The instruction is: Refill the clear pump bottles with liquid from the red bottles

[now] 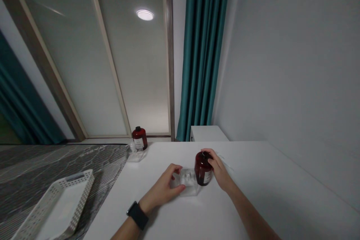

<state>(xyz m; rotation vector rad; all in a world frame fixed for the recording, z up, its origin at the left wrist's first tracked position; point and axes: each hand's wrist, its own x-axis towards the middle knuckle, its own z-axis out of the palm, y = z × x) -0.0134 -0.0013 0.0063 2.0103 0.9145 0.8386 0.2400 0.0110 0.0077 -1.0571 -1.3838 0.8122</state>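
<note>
My right hand [218, 167] is wrapped round the neck and side of a dark red-brown bottle [203, 170] with a black top and a pale label. The bottle stands tilted slightly at the right edge of a clear plastic packaging tray [189, 183]. My left hand [170, 183], with a dark watch on its wrist, curves around the tray's left side, thumb at the near edge and fingers at the far one. Something clear or whitish lies inside the tray, too faint to name. Whether the bottle's base touches the table is hard to see.
At the far left corner of the white table [225, 213] stands a second red-brown bottle [140, 138] beside another clear plastic tray [135, 156]. A white perforated basket [74, 213] sits lower, left of the table. A white cabinet [209, 133] stands behind.
</note>
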